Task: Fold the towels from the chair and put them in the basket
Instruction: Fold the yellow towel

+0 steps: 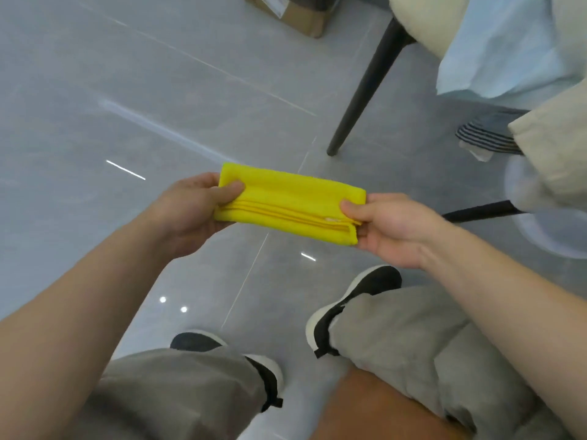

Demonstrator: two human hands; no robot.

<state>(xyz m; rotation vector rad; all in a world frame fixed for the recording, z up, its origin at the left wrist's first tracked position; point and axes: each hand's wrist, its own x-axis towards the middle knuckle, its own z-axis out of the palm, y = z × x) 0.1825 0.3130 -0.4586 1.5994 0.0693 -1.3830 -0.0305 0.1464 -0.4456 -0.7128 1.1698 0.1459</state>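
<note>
Two bare hands hold a folded bright yellow cloth towel (pixel 287 204) taut in the air above the grey tiled floor (pixel 95 90): the left hand (pixel 193 211) pinches one end, the right hand (pixel 390 230) the other. A pale blue cloth (pixel 502 55) drapes over the cream chair (pixel 425 23) behind.

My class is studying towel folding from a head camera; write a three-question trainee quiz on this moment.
1. True or false: the folded yellow cloth towel rests on the grey tiled floor.
2. Which hands grip it? A) left only B) right only C) both
3. Fill in: the black chair leg stands ___ the towel.

Key: 1 false, it is held in the air. 2 C, left hand and right hand, one at each end. 3 beyond.
</note>
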